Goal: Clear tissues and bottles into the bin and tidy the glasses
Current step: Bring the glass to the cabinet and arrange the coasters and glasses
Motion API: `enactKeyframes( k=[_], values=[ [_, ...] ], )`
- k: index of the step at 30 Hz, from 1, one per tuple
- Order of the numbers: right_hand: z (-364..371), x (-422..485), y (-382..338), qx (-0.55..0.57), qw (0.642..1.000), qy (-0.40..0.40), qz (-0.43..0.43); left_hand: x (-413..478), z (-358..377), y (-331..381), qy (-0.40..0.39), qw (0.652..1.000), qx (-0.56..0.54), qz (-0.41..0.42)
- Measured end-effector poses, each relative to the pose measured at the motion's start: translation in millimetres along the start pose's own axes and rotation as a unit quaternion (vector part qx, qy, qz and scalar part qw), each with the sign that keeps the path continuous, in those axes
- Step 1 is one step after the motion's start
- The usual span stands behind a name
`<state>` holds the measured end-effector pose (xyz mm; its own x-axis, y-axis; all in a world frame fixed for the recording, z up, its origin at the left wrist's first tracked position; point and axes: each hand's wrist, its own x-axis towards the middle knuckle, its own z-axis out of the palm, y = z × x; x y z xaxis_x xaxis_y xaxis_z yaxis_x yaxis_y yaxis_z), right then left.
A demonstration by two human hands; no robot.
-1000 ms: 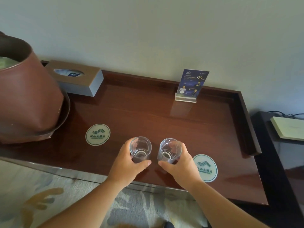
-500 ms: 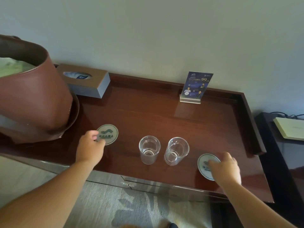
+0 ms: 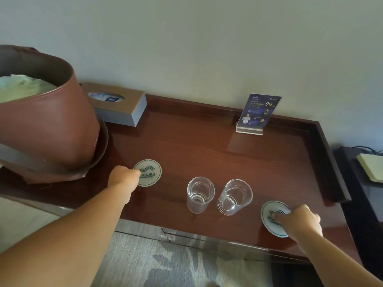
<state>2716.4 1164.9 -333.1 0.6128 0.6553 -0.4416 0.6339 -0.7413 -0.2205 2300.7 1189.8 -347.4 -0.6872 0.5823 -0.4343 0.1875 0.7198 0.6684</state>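
Note:
Two clear glasses stand upright side by side on the brown wooden table (image 3: 207,146), the left glass (image 3: 200,194) and the right glass (image 3: 235,196), both free of my hands. My left hand (image 3: 122,179) pinches the left edge of a round white coaster (image 3: 148,172). My right hand (image 3: 299,221) pinches a second white coaster (image 3: 271,214) near the front right, its edge tilted up off the table. A brown leather bin (image 3: 47,129) with crumpled tissue (image 3: 22,88) inside sits tilted at the left end of the table.
A tissue box (image 3: 122,106) stands against the wall behind the bin. A blue sign card in a clear stand (image 3: 257,113) is at the back right. The table has a raised rim at back and right. A dark side unit (image 3: 364,183) with a pale device lies further right.
Both hands let go of the glasses and moved outward, the left to the left coaster, the right to the right coaster. The glasses stay together in the middle.

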Motion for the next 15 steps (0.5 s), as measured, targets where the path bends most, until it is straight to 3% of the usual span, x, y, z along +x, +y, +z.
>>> enactKeyframes(
  k=[3, 7, 15],
  values=[
    [0.7, -0.4, 2.7, 0.006, 0.999, 0.010, -0.033, -1.3, 5.2, 2.8, -0.003, 0.997, 0.074, 0.011],
    [3.0, 5.2, 7.8, 0.093, 0.989, 0.027, -0.115, 0.3, 13.7, 8.4, 0.015, 0.986, 0.165, 0.028],
    [4.4, -4.9, -17.9, 0.272, 0.948, 0.015, -0.164, 0.3, 20.4, 15.6, 0.011, 0.989, 0.142, 0.048]
  ],
)
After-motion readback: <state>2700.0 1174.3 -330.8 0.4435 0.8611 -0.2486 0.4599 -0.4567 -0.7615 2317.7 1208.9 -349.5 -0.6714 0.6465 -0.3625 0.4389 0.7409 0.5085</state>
